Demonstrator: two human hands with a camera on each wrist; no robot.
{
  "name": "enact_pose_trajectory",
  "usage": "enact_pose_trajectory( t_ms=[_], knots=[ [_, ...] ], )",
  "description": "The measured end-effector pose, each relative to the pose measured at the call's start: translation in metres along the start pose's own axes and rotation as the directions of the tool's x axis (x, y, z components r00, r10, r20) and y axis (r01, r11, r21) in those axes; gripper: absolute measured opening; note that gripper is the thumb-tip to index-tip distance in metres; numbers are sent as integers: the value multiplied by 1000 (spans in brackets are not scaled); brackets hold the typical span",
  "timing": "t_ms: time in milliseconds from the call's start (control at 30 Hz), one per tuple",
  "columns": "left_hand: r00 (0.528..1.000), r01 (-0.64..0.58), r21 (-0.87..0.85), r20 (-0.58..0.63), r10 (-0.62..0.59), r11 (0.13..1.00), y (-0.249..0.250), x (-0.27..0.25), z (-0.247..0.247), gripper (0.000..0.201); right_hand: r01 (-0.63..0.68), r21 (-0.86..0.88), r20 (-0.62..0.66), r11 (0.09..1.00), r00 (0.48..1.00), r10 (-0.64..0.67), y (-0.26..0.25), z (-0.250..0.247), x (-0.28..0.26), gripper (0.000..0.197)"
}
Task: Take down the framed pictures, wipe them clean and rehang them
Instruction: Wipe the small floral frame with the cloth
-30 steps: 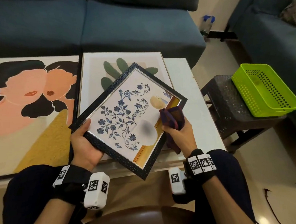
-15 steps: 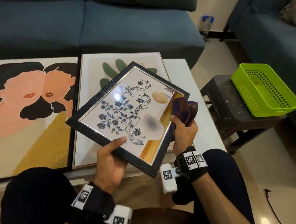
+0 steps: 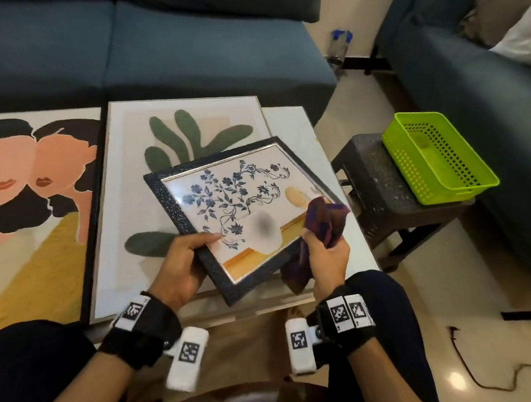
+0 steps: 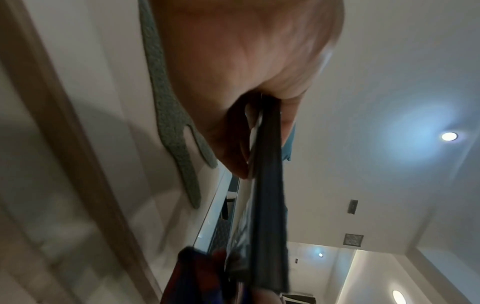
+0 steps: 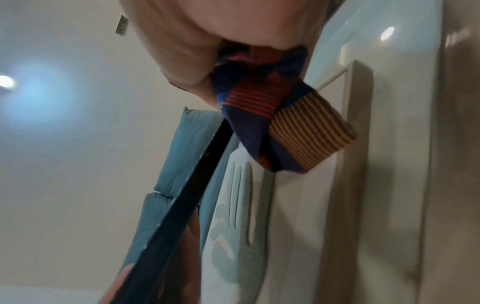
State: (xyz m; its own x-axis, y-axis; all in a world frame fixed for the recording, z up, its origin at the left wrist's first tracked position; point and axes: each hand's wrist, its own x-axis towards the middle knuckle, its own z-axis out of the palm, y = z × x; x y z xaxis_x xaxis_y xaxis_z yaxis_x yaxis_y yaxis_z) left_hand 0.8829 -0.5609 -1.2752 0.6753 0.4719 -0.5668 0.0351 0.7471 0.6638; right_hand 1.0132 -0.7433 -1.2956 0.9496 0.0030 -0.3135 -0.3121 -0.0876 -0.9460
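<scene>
A small black-framed picture (image 3: 239, 202) with blue flowers is held tilted above the table. My left hand (image 3: 187, 261) grips its near left edge, thumb lying on the glass; in the left wrist view the frame edge (image 4: 270, 185) runs out from under the palm. My right hand (image 3: 326, 256) holds a bunched purple-and-orange striped cloth (image 3: 324, 219) at the frame's right corner; the same cloth (image 5: 272, 115) hangs from the fingers in the right wrist view. Under the frame lies a larger picture of green leaves (image 3: 173, 138). To the left lies a picture of two faces (image 3: 30, 190).
The white table (image 3: 297, 127) carries the pictures. A dark stool (image 3: 378, 181) at the right bears a green plastic basket (image 3: 435, 156). Blue sofas stand behind (image 3: 186, 41) and at the right (image 3: 474, 79). A spray bottle (image 3: 340, 45) stands on the floor. My knees flank the table's near edge.
The small frame has turned clockwise and shifted right. My left hand has moved from the frame's left corner along its near edge. My right hand with the cloth has moved to the frame's right corner.
</scene>
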Motion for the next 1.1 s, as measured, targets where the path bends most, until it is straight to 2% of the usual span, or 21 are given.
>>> enact_pose_trajectory(
  t_ms=[133,233,300,400,500,567,767,867,967,1067,1100],
  knots=[
    [1000,17,89,-16,-15,996,9,21,4,23,59,-336,107,940,994,-24,3,-18,4,32],
    [999,39,129,-11,-38,991,3,31,9,23,167,-602,135,781,985,-106,-8,-37,7,35],
    [998,56,135,-3,-56,989,-2,33,11,22,220,-672,104,707,973,-204,-14,-49,7,42],
    [998,69,133,-1,-69,989,-7,34,14,21,286,-656,70,699,945,-321,-16,-65,9,39],
    [997,77,140,-6,-77,987,-12,34,19,20,322,-662,74,677,927,-368,-14,-72,14,23],
    [996,91,149,-13,-90,985,-17,33,22,20,302,-712,78,634,931,-356,-11,-75,18,23],
    [996,88,64,-5,-88,994,-26,38,22,26,165,-818,-33,551,943,-331,3,-83,32,21],
    [997,76,47,14,-76,996,-32,37,20,30,167,-807,-41,567,941,-336,13,-88,38,21],
    [996,84,23,35,-85,996,-41,33,16,45,187,-783,2,593,954,-299,22,-86,45,18],
    [996,84,42,7,-84,996,-46,32,13,43,209,-751,26,627,957,-288,27,-81,50,23],
    [996,85,40,2,-86,996,-47,32,13,48,214,-746,25,631,955,-295,29,-80,52,26]
  ],
)
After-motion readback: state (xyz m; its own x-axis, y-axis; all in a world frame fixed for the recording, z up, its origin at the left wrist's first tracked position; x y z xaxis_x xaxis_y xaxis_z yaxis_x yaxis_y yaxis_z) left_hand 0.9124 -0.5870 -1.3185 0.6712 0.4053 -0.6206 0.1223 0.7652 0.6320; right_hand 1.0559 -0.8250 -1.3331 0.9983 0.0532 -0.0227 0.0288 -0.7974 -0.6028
